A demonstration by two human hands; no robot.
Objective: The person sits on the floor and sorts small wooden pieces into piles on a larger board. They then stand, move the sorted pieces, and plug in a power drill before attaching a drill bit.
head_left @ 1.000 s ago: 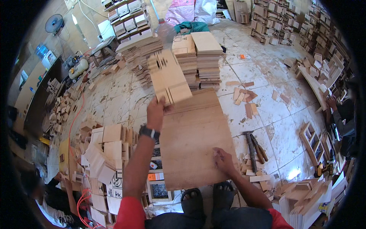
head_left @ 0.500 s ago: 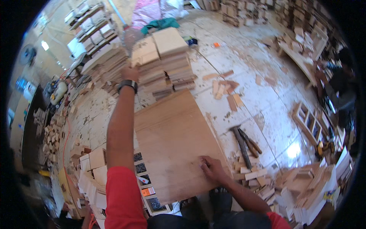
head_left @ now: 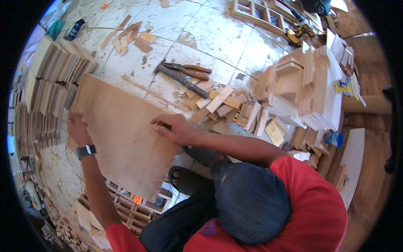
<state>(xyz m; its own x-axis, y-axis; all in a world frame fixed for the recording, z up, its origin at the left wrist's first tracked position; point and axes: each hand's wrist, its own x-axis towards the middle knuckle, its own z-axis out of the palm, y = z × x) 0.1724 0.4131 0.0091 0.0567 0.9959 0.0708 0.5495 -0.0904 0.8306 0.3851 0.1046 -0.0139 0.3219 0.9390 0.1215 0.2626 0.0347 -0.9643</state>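
Observation:
A large brown plywood board (head_left: pixel 126 130) lies flat in front of me over a wooden frame with small compartments (head_left: pixel 134 212). At the board's left edge is my left hand (head_left: pixel 79 131), wearing a dark wristwatch; motion blurs its fingers, so its grip is unclear. My right hand (head_left: pixel 176 129) rests on the board's right side with fingers curled together. Whatever they hold, if anything, is hidden. Beyond the board, a hammer (head_left: pixel 180 80) and pliers with brown handles (head_left: pixel 193 72) lie on the tiled floor.
Stacks of wooden panels (head_left: pixel 48 96) stand left of the board. Loose wood offcuts (head_left: pixel 222 101) spread right of it, beside a pile of pale boards (head_left: pixel 308 88). Farther off are a ladder-like wooden frame (head_left: pixel 260 17) and a yellow power drill (head_left: pixel 300 33). A blue cup (head_left: pixel 333 139) sits at right.
The view has swung to the right. My left hand has come back from the panel stack to the board's left edge. My right hand stays on the board's right side.

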